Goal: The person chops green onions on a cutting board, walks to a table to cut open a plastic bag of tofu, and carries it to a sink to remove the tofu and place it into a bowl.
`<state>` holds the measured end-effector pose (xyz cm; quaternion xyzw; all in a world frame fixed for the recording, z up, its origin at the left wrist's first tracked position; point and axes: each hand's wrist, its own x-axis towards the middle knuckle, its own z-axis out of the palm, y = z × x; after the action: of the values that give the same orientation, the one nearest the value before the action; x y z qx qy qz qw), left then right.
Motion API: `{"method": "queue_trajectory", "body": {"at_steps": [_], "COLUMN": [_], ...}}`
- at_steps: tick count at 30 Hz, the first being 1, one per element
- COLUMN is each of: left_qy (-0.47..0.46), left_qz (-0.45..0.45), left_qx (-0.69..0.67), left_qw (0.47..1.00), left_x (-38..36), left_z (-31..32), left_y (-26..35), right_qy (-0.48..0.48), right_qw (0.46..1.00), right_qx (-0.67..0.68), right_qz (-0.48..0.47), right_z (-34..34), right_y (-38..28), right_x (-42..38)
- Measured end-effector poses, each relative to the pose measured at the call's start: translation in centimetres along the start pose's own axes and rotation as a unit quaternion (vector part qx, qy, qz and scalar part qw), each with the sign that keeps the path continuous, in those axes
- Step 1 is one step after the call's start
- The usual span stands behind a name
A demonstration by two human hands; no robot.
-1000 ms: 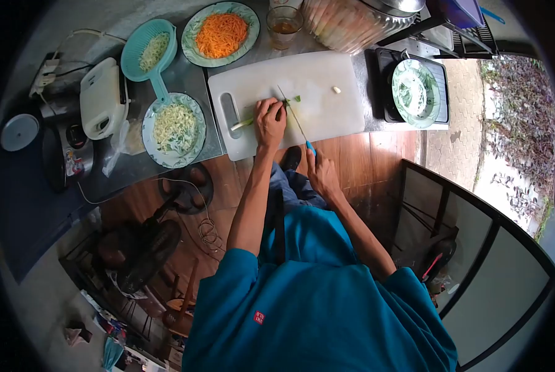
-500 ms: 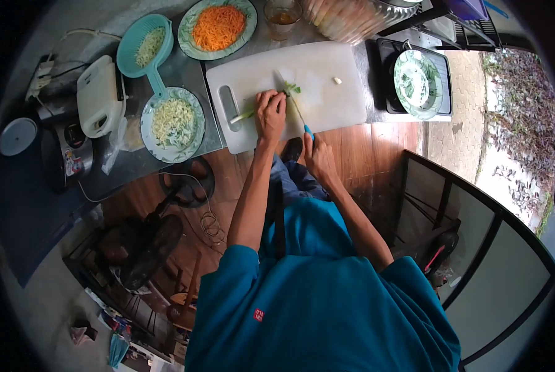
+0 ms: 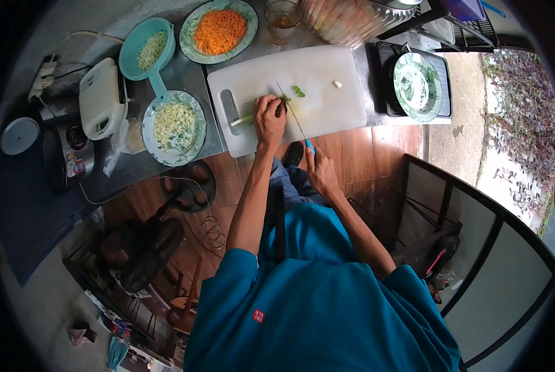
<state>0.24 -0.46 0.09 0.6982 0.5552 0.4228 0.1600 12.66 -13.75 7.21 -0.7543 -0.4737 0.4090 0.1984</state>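
Observation:
My left hand is closed over a bunch of spring onion on the white cutting board. The pale stalk end sticks out to the left, and green tips show at the fingertips. In my right hand is a knife with a blue handle. Its blade slants across the board just right of my left fingers, close to the green tips. Some cut green pieces lie right of the blade. A small whitish piece, perhaps a garlic clove, rests farther right.
Beyond the board are a plate of shredded carrot and a glass. On the left sit a plate of shredded pale vegetable, a teal strainer and a white appliance. A patterned bowl stands right, on a black tray.
The knife blade has moved left, nearer my left fingers. Cut green pieces that were against the blade now lie apart to its right. My left hand stays on the spring onion.

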Motion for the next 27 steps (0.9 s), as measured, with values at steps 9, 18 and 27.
{"method": "queue_trajectory", "body": {"at_steps": [9,18,27], "left_qy": [0.009,-0.05,-0.018], "left_qz": [-0.002,0.031,0.051], "left_qx": [-0.016,-0.001,-0.013], "left_qw": [1.0,0.998,0.998], "left_x": [-0.4,-0.4,-0.2], "left_z": [0.6,-0.9,-1.1], "left_y": [-0.4,0.4,-1.0], "right_qy": [0.004,0.021,0.017], "right_qw": [0.999,0.999,0.999], "right_qx": [-0.05,-0.03,0.015], "right_qz": [0.011,0.017,-0.026], "right_z": [1.1,-0.6,-0.6], "right_y": [-0.2,0.4,-0.2], "right_x": [1.6,2.4,0.4]}}
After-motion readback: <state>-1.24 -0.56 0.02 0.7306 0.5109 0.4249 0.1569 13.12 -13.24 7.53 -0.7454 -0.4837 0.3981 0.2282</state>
